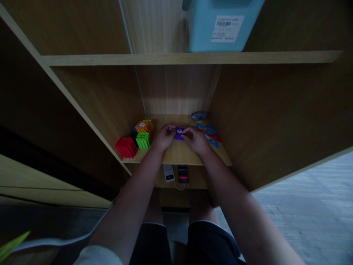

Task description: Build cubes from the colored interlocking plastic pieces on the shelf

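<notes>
Between my two hands, just above or on the wooden shelf (pixel 176 152), is a small purple ridged plastic piece (pixel 179 133) with a pale mark on top. My left hand (pixel 166 135) pinches its left side. From the right, the fingers of my right hand (pixel 195 139) close on its other side. To the left stand ridged plastic blocks: a red block (pixel 127 147), a green block (pixel 143 140) and an orange block (pixel 143 126), with yellow and dark blue ones partly hidden behind. Right of my hands lie flat blue and red lattice pieces (pixel 211 134).
A grey patterned pile (pixel 199 116) sits at the shelf's back right. Below, a white power bank (pixel 168 173) is cabled to a phone (pixel 183 174) with a lit screen. Overhead, an upper shelf board (pixel 165 59) carries a light blue bin (pixel 217 36). Cabinet walls flank both sides.
</notes>
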Demonstrator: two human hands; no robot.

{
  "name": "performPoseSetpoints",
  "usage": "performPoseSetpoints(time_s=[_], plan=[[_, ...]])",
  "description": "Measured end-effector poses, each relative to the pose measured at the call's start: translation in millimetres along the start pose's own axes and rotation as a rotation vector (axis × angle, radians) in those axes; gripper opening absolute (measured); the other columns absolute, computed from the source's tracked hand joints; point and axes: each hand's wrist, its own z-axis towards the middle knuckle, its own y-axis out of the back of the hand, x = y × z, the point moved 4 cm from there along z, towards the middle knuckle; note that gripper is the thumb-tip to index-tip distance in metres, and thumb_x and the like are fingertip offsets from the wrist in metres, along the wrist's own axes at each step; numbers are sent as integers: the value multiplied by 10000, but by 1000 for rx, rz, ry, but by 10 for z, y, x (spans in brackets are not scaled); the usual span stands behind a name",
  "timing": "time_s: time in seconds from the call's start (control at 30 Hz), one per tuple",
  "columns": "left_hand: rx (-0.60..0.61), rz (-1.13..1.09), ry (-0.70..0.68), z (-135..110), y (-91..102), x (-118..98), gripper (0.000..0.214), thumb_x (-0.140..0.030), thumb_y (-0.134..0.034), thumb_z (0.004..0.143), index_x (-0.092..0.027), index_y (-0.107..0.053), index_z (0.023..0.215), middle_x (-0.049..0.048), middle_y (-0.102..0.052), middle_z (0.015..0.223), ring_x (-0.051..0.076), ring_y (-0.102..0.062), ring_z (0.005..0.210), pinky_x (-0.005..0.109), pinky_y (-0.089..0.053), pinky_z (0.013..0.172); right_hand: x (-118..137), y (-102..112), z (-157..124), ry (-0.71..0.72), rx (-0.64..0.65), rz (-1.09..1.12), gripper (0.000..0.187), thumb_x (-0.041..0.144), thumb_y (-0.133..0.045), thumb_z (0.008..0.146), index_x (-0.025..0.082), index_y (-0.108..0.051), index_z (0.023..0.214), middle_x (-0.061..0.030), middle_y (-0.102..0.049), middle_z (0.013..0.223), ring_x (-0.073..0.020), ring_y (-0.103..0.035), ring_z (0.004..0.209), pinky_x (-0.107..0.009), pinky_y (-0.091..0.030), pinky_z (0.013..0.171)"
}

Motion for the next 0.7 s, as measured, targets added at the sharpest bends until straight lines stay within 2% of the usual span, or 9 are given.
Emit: performPoseSetpoints(time_s=[0.2, 0.4, 0.7], plan=[[-87, 95, 7, -17, 76, -17, 119, -261, -760, 896, -218, -723, 1000, 51, -764, 960, 228, -720, 934, 391, -569, 942, -9, 1, -15, 5, -12, 9, 151, 436, -783, 965, 294, -744, 1000, -55, -822, 1063, -293, -763, 1036, -488, -604, 1000], [-56, 108, 38, -17, 61, -42, 136, -211, -781, 855, -218, -724, 978, 38, -753, 911, 226, -711, 875, 373, -562, 870, -19, 8, -20, -14, -18, 7, 203, 488, -761, 977, 290, -741, 1015, -64, -824, 1085, -290, -766, 1048, -484, -601, 1025], [-47, 104, 42, -12, 33, -35, 139, -148, -760, 837, -221, -720, 948, 29, -747, 884, 217, -710, 841, 369, -557, 855, -48, -17, -18, 10, -18, -27, 209, 479, -747, 979, 281, -736, 1046, -79, -806, 1092, -289, -752, 1055, -470, -601, 1000]])
